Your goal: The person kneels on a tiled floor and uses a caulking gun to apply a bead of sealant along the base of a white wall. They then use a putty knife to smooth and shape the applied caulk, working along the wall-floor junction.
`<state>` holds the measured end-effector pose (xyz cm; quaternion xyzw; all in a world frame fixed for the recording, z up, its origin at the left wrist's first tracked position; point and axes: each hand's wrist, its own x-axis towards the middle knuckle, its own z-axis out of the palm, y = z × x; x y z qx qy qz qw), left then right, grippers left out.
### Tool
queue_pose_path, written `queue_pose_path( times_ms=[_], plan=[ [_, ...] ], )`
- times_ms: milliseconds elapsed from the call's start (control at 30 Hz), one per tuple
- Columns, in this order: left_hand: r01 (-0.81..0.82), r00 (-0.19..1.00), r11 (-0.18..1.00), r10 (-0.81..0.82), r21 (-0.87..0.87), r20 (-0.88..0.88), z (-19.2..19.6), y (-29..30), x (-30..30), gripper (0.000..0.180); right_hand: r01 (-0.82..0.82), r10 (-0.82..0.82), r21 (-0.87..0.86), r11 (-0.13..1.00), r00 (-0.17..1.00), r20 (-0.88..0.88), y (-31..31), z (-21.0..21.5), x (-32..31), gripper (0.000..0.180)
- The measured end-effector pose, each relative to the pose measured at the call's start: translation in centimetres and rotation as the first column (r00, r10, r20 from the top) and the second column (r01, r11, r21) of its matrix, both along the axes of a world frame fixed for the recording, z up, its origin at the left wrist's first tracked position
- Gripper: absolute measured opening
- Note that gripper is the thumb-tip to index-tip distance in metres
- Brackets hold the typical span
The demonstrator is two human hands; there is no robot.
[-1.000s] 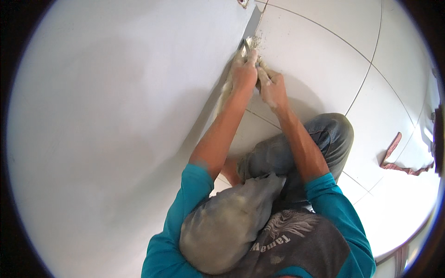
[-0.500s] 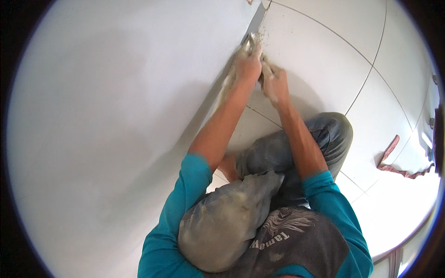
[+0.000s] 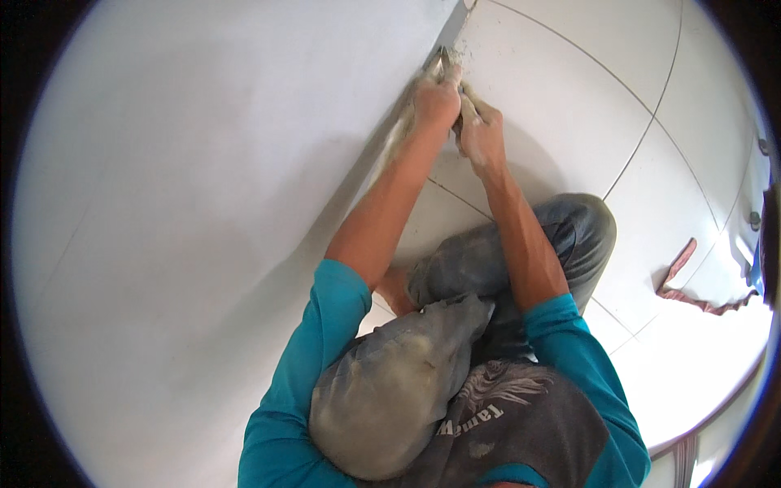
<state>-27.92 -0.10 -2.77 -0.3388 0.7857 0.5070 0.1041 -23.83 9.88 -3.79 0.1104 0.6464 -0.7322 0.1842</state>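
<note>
Low at the foot of the wall, my left hand (image 3: 437,99) is closed around a thin tool with a metal-looking tip (image 3: 442,58); its exact kind is not clear. The tip meets the joint between the wall and the floor. My right hand (image 3: 482,137) sits close beside it, fingers curled, and what it grips is mostly hidden. Both hands are dusted with pale powder. Pale, rough filler-like material (image 3: 396,140) runs along the wall's base beside my left wrist.
The smooth white wall (image 3: 187,187) fills the left side. Large white floor tiles (image 3: 553,98) with dark joints lie to the right. My bent knee (image 3: 582,232) rests below my right forearm. A reddish strip (image 3: 683,297) lies on the floor at far right.
Both hands remain together at the wall's base. The tool's tip and my left hand have shifted slightly farther along the joint, and the view has moved a little.
</note>
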Motion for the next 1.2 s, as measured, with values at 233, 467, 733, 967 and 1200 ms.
queue_pose_path(
  times_ms=[233, 467, 733, 967, 1200],
  plan=[
    [-0.004, 1.0, 1.0, 0.004, -0.002, -0.018, 0.4, 0.0, -0.7, 0.059, 0.04, -0.036, -0.138, 0.99, 0.999, 0.035, 0.2, 1.7, -0.8, 0.046],
    [-0.006, 0.994, 0.994, -0.006, -0.11, -0.113, -0.2, 0.0, -0.7, 0.062, 0.05, -0.048, -0.062, 0.997, 0.998, 0.038, 0.0, 1.8, -0.7, 0.046],
    [-0.006, 0.999, 0.996, 0.002, -0.085, -0.037, 0.1, 0.6, -1.4, 0.062, 0.032, -0.026, -0.041, 0.999, 0.992, 0.122, 0.4, 1.3, -1.5, 0.042],
    [-0.001, 0.988, 1.0, 0.002, 0.005, -0.157, 1.3, 2.1, 2.7, 0.054, 0.222, -0.211, -0.111, 0.969, 0.972, 0.098, 1.2, 2.6, -1.3, 0.039],
    [-0.002, 0.991, 0.999, -0.004, -0.052, -0.13, 1.5, 1.7, 12.6, 0.063, 0.373, -0.322, -0.188, 0.909, 0.912, 0.254, 2.1, 3.6, 0.9, 0.035]
  ],
)
